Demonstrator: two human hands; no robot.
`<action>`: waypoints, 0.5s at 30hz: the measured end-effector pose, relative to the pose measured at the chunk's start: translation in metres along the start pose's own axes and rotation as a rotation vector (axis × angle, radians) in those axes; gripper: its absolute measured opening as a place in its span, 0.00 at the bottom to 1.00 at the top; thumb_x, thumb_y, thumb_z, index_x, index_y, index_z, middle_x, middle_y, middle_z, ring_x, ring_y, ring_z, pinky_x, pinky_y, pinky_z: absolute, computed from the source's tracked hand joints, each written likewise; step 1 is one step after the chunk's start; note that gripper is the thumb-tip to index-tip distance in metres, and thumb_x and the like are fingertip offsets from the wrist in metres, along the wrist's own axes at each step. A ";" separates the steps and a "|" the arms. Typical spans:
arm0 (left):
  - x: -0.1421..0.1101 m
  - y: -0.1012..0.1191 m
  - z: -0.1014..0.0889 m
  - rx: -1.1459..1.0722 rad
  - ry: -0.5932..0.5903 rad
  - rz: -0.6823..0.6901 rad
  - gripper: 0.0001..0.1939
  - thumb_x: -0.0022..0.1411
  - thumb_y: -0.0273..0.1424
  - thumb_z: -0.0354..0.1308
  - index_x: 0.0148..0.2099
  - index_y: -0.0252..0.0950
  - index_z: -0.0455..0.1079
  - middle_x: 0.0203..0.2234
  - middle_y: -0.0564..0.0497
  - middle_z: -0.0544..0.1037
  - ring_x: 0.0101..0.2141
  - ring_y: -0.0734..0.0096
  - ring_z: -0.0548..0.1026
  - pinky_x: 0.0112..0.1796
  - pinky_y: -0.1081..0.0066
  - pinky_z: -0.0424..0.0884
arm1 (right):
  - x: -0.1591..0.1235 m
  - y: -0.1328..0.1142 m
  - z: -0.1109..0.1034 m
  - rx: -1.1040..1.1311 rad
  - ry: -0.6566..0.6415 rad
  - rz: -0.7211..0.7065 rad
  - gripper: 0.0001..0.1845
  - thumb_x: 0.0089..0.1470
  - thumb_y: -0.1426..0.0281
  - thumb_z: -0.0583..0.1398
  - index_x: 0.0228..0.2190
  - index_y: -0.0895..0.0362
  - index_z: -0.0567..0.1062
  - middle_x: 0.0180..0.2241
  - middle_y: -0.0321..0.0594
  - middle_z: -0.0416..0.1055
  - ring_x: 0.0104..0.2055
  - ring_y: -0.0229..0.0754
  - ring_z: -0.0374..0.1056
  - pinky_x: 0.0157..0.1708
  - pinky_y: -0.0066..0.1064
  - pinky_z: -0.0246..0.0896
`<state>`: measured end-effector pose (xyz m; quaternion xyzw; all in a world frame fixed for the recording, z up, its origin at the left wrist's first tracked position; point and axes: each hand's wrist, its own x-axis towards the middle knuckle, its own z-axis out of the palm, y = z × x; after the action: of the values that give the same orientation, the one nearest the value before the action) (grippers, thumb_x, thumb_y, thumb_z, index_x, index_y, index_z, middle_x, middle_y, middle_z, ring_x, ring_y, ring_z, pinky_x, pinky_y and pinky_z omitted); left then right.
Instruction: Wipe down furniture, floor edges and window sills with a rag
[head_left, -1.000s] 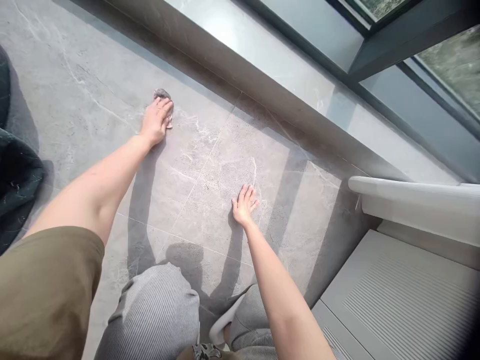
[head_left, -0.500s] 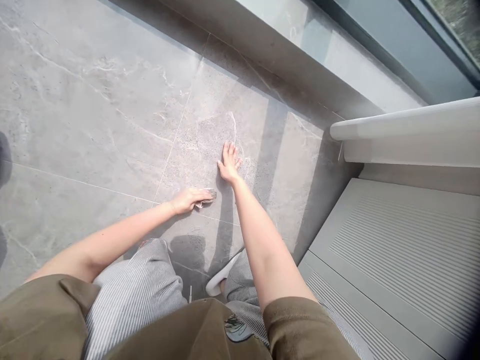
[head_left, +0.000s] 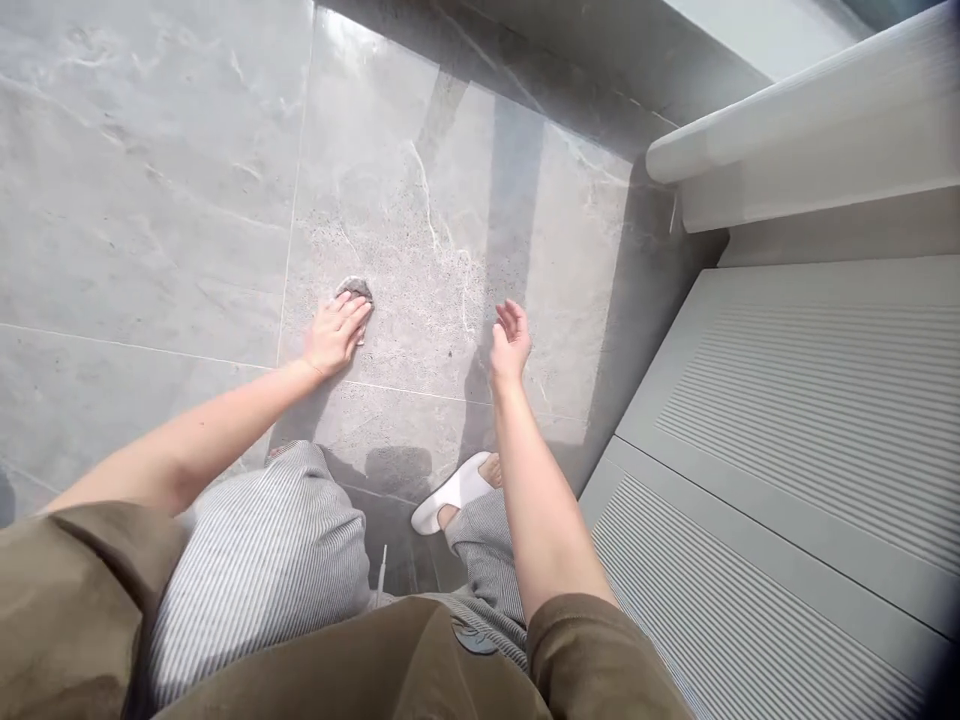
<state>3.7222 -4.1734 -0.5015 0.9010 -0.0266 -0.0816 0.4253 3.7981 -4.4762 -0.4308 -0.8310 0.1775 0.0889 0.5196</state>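
My left hand (head_left: 336, 335) lies palm down over a crumpled grey cloth (head_left: 355, 288), pressing it against the grey marbled floor tile (head_left: 405, 215). Most of the cloth is hidden under my fingers, and a dark edge shows beyond the fingertips. To the right, my right hand (head_left: 511, 338) appears lifted over the floor with loosely curled fingers, and nothing shows in it. Fine dark specks (head_left: 450, 300) are scattered over the sunlit tile between both hands.
A white slipper (head_left: 450, 495) is on my right foot, close to my hands. At the right stand a ribbed grey panel (head_left: 810, 400) and a rounded white ledge (head_left: 795, 120). A dark low wall edge (head_left: 585, 60) runs along the top.
My left hand has slid the cloth up and leftward across the tile. My right hand has left the floor, moved rightward, and curled its fingers. The view has shifted too.
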 end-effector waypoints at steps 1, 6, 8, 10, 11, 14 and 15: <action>-0.007 0.015 0.016 -0.008 -0.069 0.058 0.22 0.68 0.37 0.48 0.60 0.36 0.69 0.60 0.40 0.71 0.66 0.54 0.58 0.64 0.47 0.51 | -0.008 0.005 -0.005 0.002 0.051 0.029 0.24 0.52 0.71 0.51 0.51 0.57 0.66 0.55 0.49 0.69 0.57 0.38 0.66 0.60 0.33 0.59; -0.031 0.054 0.058 -0.202 -0.330 0.230 0.21 0.67 0.28 0.45 0.56 0.38 0.73 0.55 0.42 0.76 0.61 0.58 0.67 0.61 0.51 0.59 | -0.048 0.024 -0.002 0.043 0.252 0.125 0.21 0.49 0.68 0.51 0.46 0.54 0.69 0.44 0.45 0.72 0.51 0.41 0.70 0.54 0.36 0.65; -0.033 0.056 0.055 -0.340 -0.289 0.109 0.20 0.67 0.30 0.46 0.55 0.38 0.74 0.54 0.42 0.77 0.60 0.57 0.69 0.61 0.50 0.61 | -0.067 0.025 0.010 0.095 0.265 0.166 0.20 0.49 0.66 0.52 0.46 0.53 0.69 0.43 0.44 0.72 0.50 0.41 0.69 0.53 0.37 0.65; -0.035 0.056 0.048 -0.547 -0.245 -0.097 0.20 0.67 0.35 0.48 0.58 0.38 0.71 0.54 0.42 0.76 0.55 0.55 0.73 0.56 0.50 0.67 | -0.087 0.021 0.028 0.217 0.200 0.228 0.19 0.50 0.64 0.55 0.45 0.53 0.70 0.42 0.43 0.73 0.49 0.41 0.70 0.53 0.37 0.66; -0.035 0.057 0.044 -0.661 -0.234 -0.203 0.22 0.67 0.36 0.49 0.61 0.38 0.67 0.54 0.41 0.76 0.52 0.54 0.75 0.53 0.51 0.71 | -0.096 0.017 0.038 0.311 0.132 0.270 0.19 0.50 0.62 0.57 0.45 0.52 0.69 0.43 0.43 0.73 0.49 0.42 0.70 0.53 0.38 0.66; -0.039 0.068 0.038 -0.922 -0.220 -0.364 0.25 0.68 0.39 0.47 0.66 0.41 0.57 0.55 0.42 0.74 0.48 0.58 0.78 0.46 0.56 0.76 | -0.122 0.000 0.070 0.640 -0.127 0.392 0.26 0.52 0.53 0.59 0.49 0.51 0.68 0.50 0.42 0.73 0.53 0.44 0.70 0.54 0.40 0.67; -0.039 0.074 0.037 -0.953 -0.209 -0.362 0.25 0.69 0.39 0.46 0.66 0.42 0.56 0.55 0.43 0.74 0.48 0.60 0.78 0.46 0.58 0.76 | -0.128 -0.006 0.080 0.726 -0.193 0.409 0.28 0.52 0.49 0.58 0.51 0.50 0.66 0.52 0.42 0.72 0.55 0.45 0.69 0.54 0.41 0.67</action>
<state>3.6789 -4.2444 -0.4631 0.5846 0.1275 -0.2464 0.7624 3.6853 -4.3768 -0.4191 -0.5297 0.3092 0.1992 0.7643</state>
